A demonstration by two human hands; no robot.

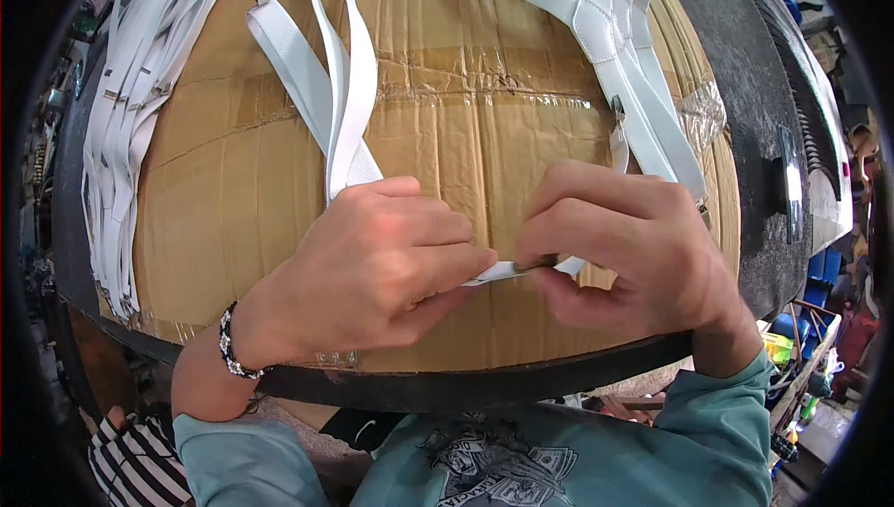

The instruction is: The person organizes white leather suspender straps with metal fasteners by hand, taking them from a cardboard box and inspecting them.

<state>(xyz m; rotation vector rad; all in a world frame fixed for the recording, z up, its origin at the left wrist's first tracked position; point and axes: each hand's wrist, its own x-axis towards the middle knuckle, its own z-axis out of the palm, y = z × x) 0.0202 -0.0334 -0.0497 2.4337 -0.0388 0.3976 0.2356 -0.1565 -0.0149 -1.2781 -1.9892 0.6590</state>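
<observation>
My left hand (382,260) is closed, pinching a white elastic strap (498,271) between thumb and fingers. Opposite it, my right hand (629,246) pinches the same strap by a small dark metal piece, mostly covered by the fingertips. A short length of strap spans the gap between both hands. Beyond my left hand runs a looped white strap (349,125) with a metal clip at its upper left end. White suspenders (596,27) with a stitched joining patch lie past my right hand, several straps overlapping.
Flattened cardboard (447,153) with clear tape covers the dark-edged table (447,386). Many white straps (140,88) with metal fittings are heaped at the left edge. A person's striped garment (140,460) shows at lower left. Cluttered items (792,330) stand on the right.
</observation>
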